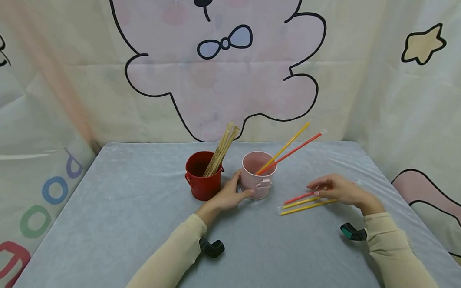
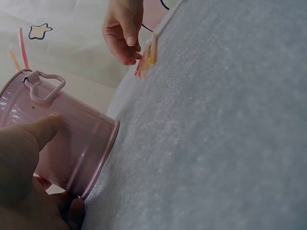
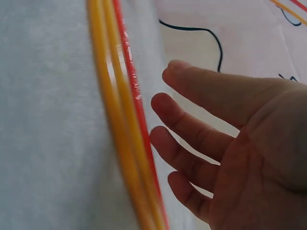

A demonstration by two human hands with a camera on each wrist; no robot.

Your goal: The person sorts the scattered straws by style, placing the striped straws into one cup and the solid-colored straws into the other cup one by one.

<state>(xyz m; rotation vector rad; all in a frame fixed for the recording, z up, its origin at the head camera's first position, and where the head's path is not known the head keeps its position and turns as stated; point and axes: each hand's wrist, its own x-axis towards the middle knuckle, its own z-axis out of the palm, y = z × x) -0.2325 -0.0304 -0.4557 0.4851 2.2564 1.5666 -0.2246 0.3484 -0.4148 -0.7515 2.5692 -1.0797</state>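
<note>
Three loose straws (image 1: 301, 203) lay near the pink bucket (image 1: 252, 182), two leaning straws (image 1: 289, 153) in it. Left hand (image 1: 228, 196) gripped the bucket, thumb against its side. Right hand (image 1: 340, 189) hung by the loose straws, fingers apart, pinching nothing. Probably was pick-up step; next move called for a pinch.

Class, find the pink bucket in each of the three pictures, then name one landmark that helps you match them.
Head: the pink bucket stands just right of centre.
Left wrist: it fills part of the left side, appearing tilted.
Right wrist: it is not in the picture.
Shared landmark: the right hand, near the loose straws in all three views.
</note>
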